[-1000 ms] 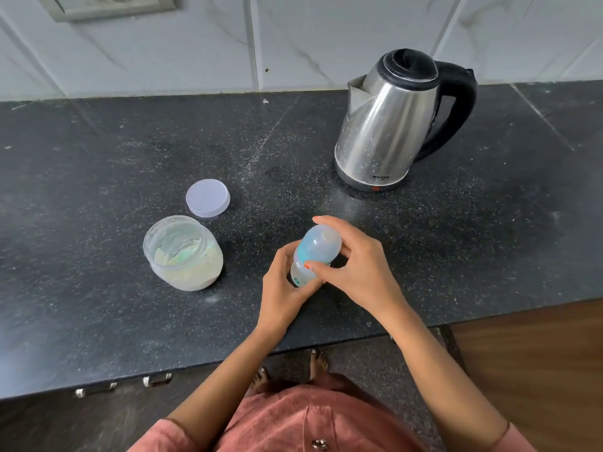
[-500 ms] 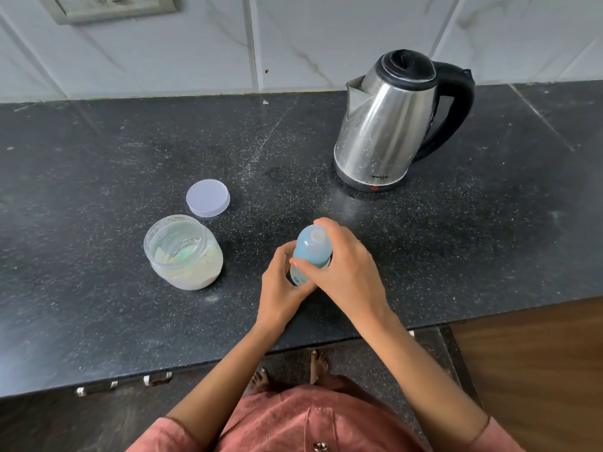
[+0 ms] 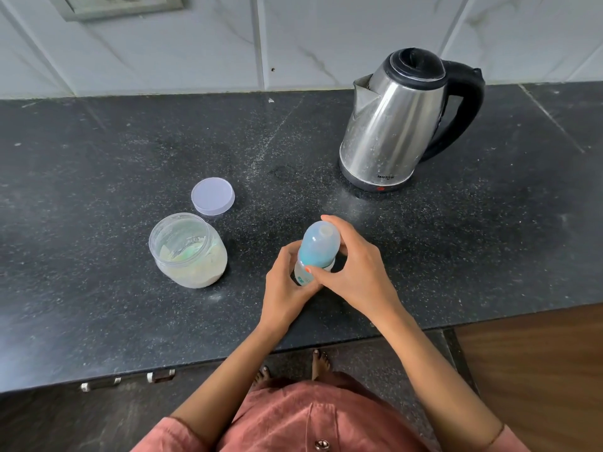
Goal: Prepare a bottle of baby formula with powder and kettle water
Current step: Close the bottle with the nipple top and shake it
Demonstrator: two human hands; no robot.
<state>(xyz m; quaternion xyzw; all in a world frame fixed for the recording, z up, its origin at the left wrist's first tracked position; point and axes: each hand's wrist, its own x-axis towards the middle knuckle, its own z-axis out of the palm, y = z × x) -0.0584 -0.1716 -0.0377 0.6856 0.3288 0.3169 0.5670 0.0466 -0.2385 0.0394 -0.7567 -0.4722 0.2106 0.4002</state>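
Observation:
A small baby bottle (image 3: 317,246) with a translucent domed cap and a blue collar stands near the front of the black counter (image 3: 98,158). My left hand (image 3: 287,285) grips its lower body from the left. My right hand (image 3: 355,272) curls round the cap and collar from the right, thumb at the front. An open clear jar (image 3: 187,251) holding pale formula powder sits to the left. Its lilac lid (image 3: 212,196) lies flat just behind it. A steel kettle (image 3: 396,125) with a black lid and handle stands at the back right.
A white tiled wall with a switch plate (image 3: 120,3) runs behind the counter. The counter's front edge is close to my body, with drawer handles (image 3: 129,380) below it. A wooden surface (image 3: 538,370) lies at the lower right.
My right hand has shifted its hold on the bottle's cap, closing over it and then drawing back a little so the dome shows again. The left hand stays on the bottle's body.

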